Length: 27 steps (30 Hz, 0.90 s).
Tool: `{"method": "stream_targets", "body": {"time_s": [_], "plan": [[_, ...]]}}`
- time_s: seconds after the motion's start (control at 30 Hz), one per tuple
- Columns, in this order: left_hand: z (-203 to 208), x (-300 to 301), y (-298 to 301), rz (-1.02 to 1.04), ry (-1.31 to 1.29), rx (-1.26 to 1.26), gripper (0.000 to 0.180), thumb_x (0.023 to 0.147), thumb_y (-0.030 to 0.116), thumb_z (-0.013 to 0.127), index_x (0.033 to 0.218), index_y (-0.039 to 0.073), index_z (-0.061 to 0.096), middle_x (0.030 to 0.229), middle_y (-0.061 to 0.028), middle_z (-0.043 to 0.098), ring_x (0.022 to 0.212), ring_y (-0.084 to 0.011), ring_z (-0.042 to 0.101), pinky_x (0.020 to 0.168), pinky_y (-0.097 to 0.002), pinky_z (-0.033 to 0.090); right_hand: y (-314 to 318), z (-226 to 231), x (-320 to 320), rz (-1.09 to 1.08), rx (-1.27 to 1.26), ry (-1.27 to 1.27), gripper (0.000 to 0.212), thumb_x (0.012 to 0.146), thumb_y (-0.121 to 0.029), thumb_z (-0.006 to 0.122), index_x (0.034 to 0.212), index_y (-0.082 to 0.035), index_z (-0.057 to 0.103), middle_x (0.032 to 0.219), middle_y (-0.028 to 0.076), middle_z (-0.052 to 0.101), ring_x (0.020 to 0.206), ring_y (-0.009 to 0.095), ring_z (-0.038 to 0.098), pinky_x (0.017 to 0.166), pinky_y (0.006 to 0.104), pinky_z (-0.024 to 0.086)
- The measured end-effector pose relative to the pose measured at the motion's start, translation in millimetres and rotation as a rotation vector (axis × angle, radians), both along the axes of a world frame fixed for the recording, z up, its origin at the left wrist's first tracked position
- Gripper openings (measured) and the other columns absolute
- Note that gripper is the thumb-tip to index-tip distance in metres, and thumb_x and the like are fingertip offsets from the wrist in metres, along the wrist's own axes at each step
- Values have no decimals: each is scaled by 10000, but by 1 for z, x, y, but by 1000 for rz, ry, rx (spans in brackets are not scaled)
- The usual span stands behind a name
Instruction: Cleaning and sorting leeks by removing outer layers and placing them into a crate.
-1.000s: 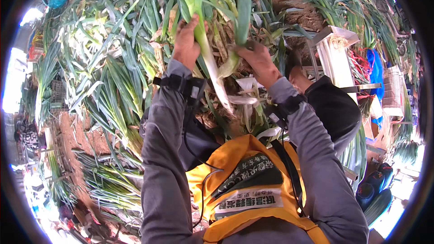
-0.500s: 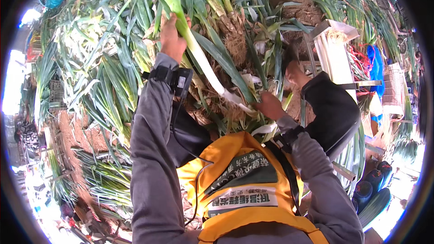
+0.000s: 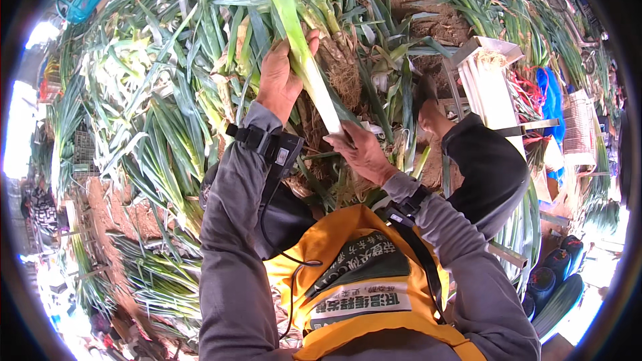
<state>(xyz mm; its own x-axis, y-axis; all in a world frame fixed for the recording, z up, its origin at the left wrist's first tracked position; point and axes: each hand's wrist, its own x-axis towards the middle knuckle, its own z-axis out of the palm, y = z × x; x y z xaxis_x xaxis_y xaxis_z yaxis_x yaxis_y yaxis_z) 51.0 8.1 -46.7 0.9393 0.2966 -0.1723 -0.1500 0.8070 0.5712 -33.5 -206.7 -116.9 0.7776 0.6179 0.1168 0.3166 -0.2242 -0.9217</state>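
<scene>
A long leek (image 3: 322,97), white at the lower end and green above, slants across the middle in front of me. My left hand (image 3: 281,79) is closed around its pale green part from below, fingertips showing on the far side. My right hand (image 3: 362,152) pinches the white lower end, and its fingers hide the tip. Beneath and beyond my hands lie loose leeks with dry roots (image 3: 345,79) and a pile of green leaves (image 3: 167,47).
At the right, a metal rack (image 3: 479,48) holds a row of trimmed white stems, beside a blue plastic bag (image 3: 551,97). My bent leg (image 3: 488,174) lies close to that rack. Dark round containers (image 3: 558,264) stand lower right; a teal basket (image 3: 83,0) sits far left.
My right hand has come up and left, off a thin peeling strip and onto the white end. My left hand has shifted right and nearer; the leek now slants more steeply.
</scene>
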Motion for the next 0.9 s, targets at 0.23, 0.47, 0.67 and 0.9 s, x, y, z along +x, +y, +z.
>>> {"method": "stream_targets", "body": {"time_s": [0.23,0.47,0.67,0.9], "plan": [[-9,-4,16,6,428,600,284,933,222,633,1063,-3,517,796,-40,557,722,-191,588,827,-462,576,1,10,9,-267,-151,-607,335,851,-271,698,1051,-21,599,815,139,641,722,335,644,639,424,522],[-20,1,28,307,266,270,292,889,162,698,1102,4,575,815,-52,558,790,-220,590,779,-416,552,-11,-24,0,-224,-416,-750,389,850,-244,687,1167,-44,578,891,139,646,818,340,637,726,421,520],[-11,1,10,319,-23,208,185,879,43,668,1042,7,587,886,-86,634,760,-197,626,714,-351,548,-9,-39,20,0,-424,122,439,942,-376,600,1130,20,589,920,152,647,826,261,630,733,382,477],[42,-22,6,110,-222,261,297,937,173,631,1138,-25,536,1025,-146,634,928,-233,636,848,-383,560,41,67,68,83,299,403,701,919,-608,507,1098,60,618,938,138,694,895,222,659,796,360,510]]}}
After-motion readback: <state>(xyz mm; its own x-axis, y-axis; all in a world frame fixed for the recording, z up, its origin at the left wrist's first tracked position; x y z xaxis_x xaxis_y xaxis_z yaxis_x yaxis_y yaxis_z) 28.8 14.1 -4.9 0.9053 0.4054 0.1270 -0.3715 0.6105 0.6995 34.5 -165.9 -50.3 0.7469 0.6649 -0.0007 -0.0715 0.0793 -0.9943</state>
